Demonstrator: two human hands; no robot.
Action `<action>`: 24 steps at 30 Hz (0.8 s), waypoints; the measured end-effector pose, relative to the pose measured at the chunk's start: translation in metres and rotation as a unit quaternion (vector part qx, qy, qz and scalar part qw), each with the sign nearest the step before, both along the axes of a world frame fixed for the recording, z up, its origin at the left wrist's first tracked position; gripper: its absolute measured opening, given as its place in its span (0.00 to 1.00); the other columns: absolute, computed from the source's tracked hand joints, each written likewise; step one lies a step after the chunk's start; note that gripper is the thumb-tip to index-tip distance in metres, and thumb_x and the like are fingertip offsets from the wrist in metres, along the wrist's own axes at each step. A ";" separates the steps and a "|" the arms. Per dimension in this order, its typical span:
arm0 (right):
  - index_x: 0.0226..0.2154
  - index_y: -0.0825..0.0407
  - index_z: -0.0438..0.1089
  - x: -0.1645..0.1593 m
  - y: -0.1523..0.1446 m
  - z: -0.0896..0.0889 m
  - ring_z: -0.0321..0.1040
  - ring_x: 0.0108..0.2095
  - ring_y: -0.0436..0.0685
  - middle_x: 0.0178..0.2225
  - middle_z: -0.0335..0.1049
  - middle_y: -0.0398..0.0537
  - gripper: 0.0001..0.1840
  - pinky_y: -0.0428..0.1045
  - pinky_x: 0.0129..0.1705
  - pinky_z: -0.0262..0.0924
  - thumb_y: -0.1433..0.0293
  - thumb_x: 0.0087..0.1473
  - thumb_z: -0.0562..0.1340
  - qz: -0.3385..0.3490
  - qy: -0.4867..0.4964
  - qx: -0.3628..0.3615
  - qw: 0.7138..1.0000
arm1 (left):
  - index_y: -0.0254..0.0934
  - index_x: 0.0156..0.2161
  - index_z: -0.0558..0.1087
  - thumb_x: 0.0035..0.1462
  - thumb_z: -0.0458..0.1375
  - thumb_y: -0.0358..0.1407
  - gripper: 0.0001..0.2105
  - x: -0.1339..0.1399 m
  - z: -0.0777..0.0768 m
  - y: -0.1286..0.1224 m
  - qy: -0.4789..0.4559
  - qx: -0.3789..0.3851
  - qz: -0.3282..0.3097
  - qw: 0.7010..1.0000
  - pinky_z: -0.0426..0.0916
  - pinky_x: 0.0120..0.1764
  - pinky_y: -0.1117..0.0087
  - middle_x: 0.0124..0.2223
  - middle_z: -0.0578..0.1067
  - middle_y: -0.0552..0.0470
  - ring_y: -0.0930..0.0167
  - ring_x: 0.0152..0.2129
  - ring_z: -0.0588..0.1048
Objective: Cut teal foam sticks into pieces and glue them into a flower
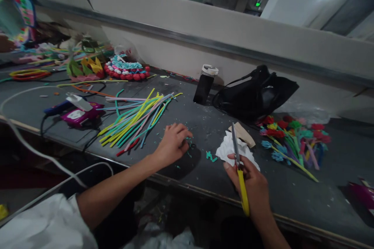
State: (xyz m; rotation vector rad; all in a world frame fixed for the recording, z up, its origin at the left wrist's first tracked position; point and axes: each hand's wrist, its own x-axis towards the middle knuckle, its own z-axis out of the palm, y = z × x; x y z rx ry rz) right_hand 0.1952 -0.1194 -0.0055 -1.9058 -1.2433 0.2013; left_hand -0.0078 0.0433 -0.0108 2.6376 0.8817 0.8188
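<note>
In my right hand [253,183] is a pair of scissors [243,190] with yellow handles. Their metal blades are close together and point away from me, over a crumpled white tissue [226,148] lying beside a tan strip [244,134]. My left hand [173,144] is low over the dark table, its fingers half curled and a gap between thumb and forefinger; I see nothing held there. Tiny green scraps are scattered around it. Several short cut green pieces [210,156] lie between my two hands. Left of my left hand spreads a loose bundle of coloured fuzzy stems [140,118].
A purple device [83,114] with cables is at left. Behind stand a black bottle [203,85] with a white lid and a black bag [251,95]. Colourful fuzzy flowers [295,140] lie at right, with beaded crafts [125,68] at back left. The table's front edge [187,188] is near me.
</note>
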 end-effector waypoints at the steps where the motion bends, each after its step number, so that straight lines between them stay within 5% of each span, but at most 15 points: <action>1: 0.38 0.51 0.74 0.000 0.001 0.000 0.64 0.19 0.50 0.19 0.68 0.38 0.20 0.43 0.25 0.61 0.53 0.49 0.65 0.001 -0.001 0.003 1.000 | 0.38 0.41 0.73 0.56 0.54 0.29 0.09 0.005 -0.003 -0.007 0.003 -0.004 -0.035 0.999 0.56 0.43 0.62 0.43 0.73 0.47 0.64 0.40 0.68; 4: 0.39 0.51 0.74 0.000 0.002 -0.003 0.65 0.20 0.50 0.20 0.68 0.40 0.21 0.44 0.26 0.62 0.53 0.50 0.65 -0.003 -0.004 0.013 1.000 | 0.38 0.43 0.73 0.60 0.55 0.36 0.09 0.023 -0.010 -0.025 0.031 -0.009 -0.106 0.994 0.55 0.43 0.62 0.42 0.74 0.47 0.65 0.40 0.68; 8: 0.40 0.52 0.75 0.000 0.004 -0.006 0.67 0.21 0.52 0.21 0.69 0.41 0.23 0.45 0.27 0.62 0.51 0.49 0.64 -0.003 0.001 0.008 1.000 | 0.37 0.44 0.74 0.58 0.58 0.44 0.14 0.041 -0.015 -0.035 0.106 0.012 -0.110 0.988 0.55 0.41 0.62 0.39 0.74 0.47 0.63 0.38 0.69; 17: 0.43 0.53 0.73 -0.004 0.010 -0.005 0.53 0.14 0.47 0.17 0.62 0.37 0.26 0.43 0.18 0.52 0.51 0.49 0.64 0.019 0.076 -0.007 0.997 | 0.33 0.32 0.72 0.59 0.53 0.32 0.07 0.050 -0.024 -0.034 0.143 0.118 -0.084 0.979 0.55 0.38 0.62 0.32 0.73 0.46 0.66 0.31 0.70; 20: 0.42 0.53 0.73 -0.006 0.010 -0.004 0.53 0.14 0.46 0.18 0.62 0.37 0.26 0.43 0.16 0.51 0.51 0.48 0.65 0.020 0.092 -0.005 0.996 | 0.33 0.30 0.72 0.54 0.56 0.31 0.04 0.042 -0.023 -0.030 0.117 0.051 -0.067 0.990 0.57 0.38 0.63 0.31 0.74 0.47 0.67 0.30 0.70; 24: 0.41 0.52 0.73 -0.009 0.010 -0.005 0.58 0.16 0.48 0.20 0.66 0.39 0.24 0.43 0.18 0.54 0.52 0.49 0.65 0.024 0.079 -0.001 0.997 | 0.34 0.28 0.72 0.50 0.56 0.28 0.03 0.025 -0.012 -0.025 -0.027 -0.156 -0.044 0.986 0.59 0.36 0.68 0.27 0.73 0.52 0.72 0.27 0.69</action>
